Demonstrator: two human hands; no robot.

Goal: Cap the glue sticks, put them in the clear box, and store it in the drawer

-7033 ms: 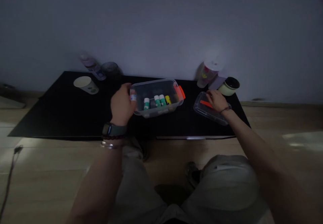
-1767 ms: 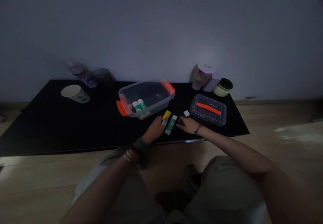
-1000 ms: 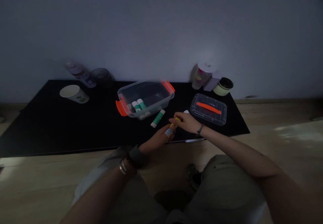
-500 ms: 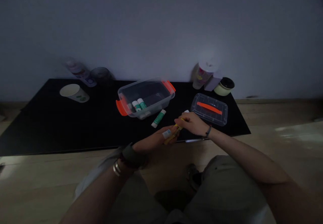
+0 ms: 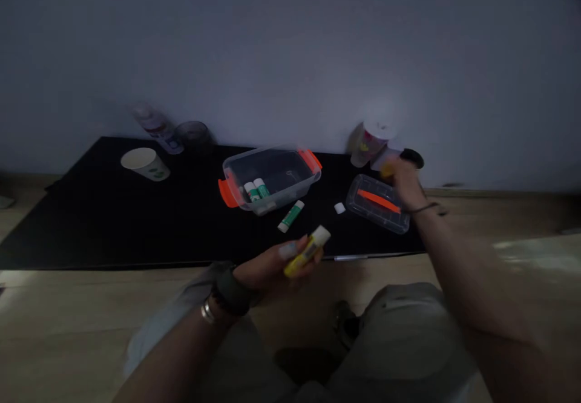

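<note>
The left hand (image 5: 271, 264) is clamping around a yellow glue stick (image 5: 300, 261). The blurred right hand (image 5: 407, 182) is pinching a yellow cap (image 5: 387, 169) near the clear lid (image 5: 365, 211).

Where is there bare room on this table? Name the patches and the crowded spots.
Widest: the front left of the black table, bordered by the paper cup and clear box. Narrower: between box and lid, behind the loose white cap. Crowded: back right (tumbler, pot, right hand); front centre (green glue stick, left hand with yellow glue stick).
</note>
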